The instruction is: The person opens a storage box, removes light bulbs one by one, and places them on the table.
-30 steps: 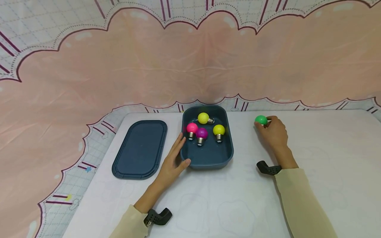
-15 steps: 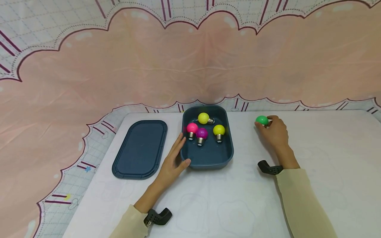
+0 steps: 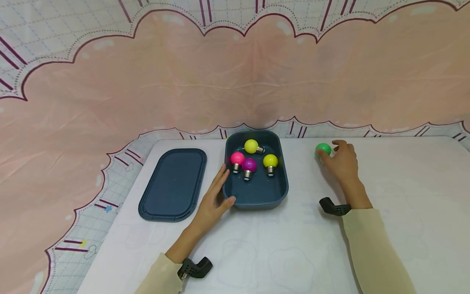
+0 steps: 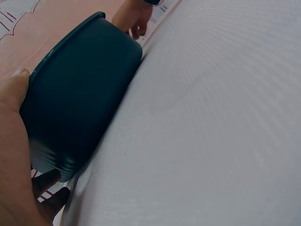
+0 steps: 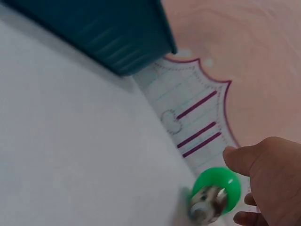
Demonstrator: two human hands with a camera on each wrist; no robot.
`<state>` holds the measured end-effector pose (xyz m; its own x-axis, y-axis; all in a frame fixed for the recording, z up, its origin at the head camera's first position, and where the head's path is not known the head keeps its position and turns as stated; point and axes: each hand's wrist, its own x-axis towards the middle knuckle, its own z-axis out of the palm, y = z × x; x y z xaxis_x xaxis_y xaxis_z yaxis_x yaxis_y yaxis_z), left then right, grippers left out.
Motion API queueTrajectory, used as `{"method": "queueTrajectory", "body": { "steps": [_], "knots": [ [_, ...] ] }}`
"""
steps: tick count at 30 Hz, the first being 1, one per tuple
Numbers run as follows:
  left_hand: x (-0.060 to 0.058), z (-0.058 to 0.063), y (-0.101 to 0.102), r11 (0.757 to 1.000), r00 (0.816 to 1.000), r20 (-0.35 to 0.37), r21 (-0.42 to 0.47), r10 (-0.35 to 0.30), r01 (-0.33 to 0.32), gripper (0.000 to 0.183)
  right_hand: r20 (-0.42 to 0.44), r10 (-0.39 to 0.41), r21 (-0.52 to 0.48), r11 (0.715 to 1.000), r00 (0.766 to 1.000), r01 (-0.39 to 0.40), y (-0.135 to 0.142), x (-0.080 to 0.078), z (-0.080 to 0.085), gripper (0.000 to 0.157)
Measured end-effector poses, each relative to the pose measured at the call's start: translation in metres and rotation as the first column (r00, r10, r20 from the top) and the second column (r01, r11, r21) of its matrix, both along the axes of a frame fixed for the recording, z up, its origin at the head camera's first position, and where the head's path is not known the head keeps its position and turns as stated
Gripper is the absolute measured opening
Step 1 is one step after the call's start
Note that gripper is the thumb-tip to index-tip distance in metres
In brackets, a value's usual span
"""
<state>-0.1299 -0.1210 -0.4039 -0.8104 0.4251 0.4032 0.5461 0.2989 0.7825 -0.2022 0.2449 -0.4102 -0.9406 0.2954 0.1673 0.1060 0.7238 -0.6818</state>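
Observation:
A dark blue plastic box (image 3: 257, 198) holds several light bulbs: a pink bulb (image 3: 237, 157), a purple bulb (image 3: 249, 164), and two yellow ones, one on its side (image 3: 251, 146), the other (image 3: 270, 159) near the right wall. My left hand (image 3: 210, 203) rests against the box's left side and near corner, fingers straight. To the right, a green light bulb (image 3: 324, 148) lies on the white table, its metal base (image 5: 206, 207) facing the right wrist camera. My right hand (image 3: 342, 161) is beside it, thumb and fingers spread apart around it without gripping.
A matching dark blue lid (image 3: 172, 185) lies flat on the table (image 3: 301, 245), left of the box. Behind the table hangs a peach and white patterned cloth (image 3: 235, 81). Each wrist wears a black camera mount, such as the right one (image 3: 334, 207).
My right hand has loosened from the green bulb; its fingers have lifted away and moved slightly right. The left hand and the box have stayed put.

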Motion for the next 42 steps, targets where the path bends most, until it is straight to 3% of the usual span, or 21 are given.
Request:
{"method": "queueTrajectory", "body": {
  "steps": [7, 16, 27, 35, 42],
  "knots": [
    [0.001, 0.001, -0.001, 1.0, 1.0, 0.002, -0.004, -0.001, 0.001, 0.069, -0.092, 0.015, -0.048, 0.999, 0.996, -0.02, -0.004, 0.003, 0.022, 0.063],
    [0.0, 0.0, -0.001, 1.0, 1.0, 0.009, 0.004, -0.007, 0.007, 0.068, -0.192, 0.124, -0.013, 0.992, 0.973, -0.129, -0.025, 0.007, 0.038, 0.054],
    [0.002, -0.001, 0.0, 1.0, 1.0, -0.009, 0.017, -0.017, 0.018, 0.068, -0.204, 0.215, 0.087, 0.976, 0.955, -0.201, -0.07, 0.011, 0.048, 0.053],
    [0.001, 0.0, -0.001, 1.0, 1.0, -0.003, 0.016, -0.012, 0.012, 0.068, -0.232, 0.3, 0.134, 0.952, 0.926, -0.275, -0.101, 0.016, 0.053, 0.052],
    [0.0, -0.001, -0.003, 1.0, 1.0, 0.003, 0.01, -0.006, 0.006, 0.069, -0.156, 0.353, 0.117, 0.934, 0.922, -0.338, -0.133, 0.021, 0.05, 0.053]
  ]
}}
